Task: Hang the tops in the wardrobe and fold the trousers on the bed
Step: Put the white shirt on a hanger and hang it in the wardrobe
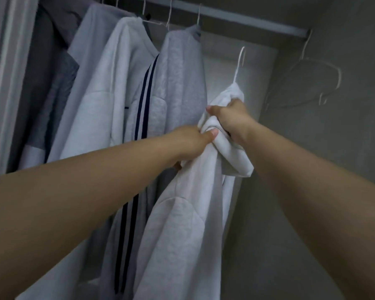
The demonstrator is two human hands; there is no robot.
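1. The left hand (191,141) pinches bunched cloth of the white top (182,224), steadying it.
2. Just right, the right hand (232,118) clenches the collar around the hanger (239,63), probably to lift its hook to the rail (247,20), not yet reached.
3. Farther left, hung tops (121,94) crowd the rail.
4. Fingertips are buried in fabric; trousers and bed are out of view.

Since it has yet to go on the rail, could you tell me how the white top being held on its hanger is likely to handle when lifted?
Probably floppy: the white top bunches where the left hand and right hand grip it. Its thick fabric suggests moderate weight. It may slide on the thin hanger.
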